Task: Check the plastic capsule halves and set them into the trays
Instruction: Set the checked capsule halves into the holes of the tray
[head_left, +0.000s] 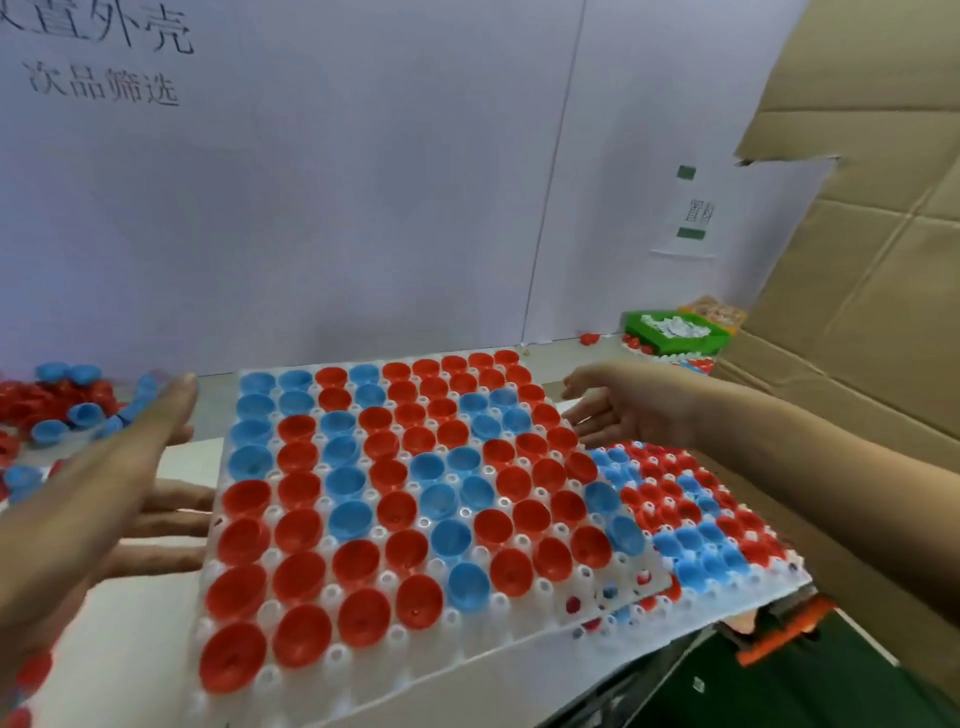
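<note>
White wall behind, full tray (223, 499) of red and blue capsule halves (358, 564) between spread left hand (130, 467) and right hand (608, 410).

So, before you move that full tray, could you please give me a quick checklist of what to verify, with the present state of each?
1. Top tray filled with red and blue capsule halves: ok, every cup in view holds one.
2. Halves seated open side up: ok, as far as the view shows.
3. Left hand placed at the tray's left edge: ok, fingers straight, not gripping.
4. Right hand placed at the far right corner: ok, open beside it; contact cannot tell.
5. Top tray squared over the tray below: not ok, it sits skewed, the lower one showing at the right.
6. Loose halves on the left kept apart from the tray: ok.
</note>
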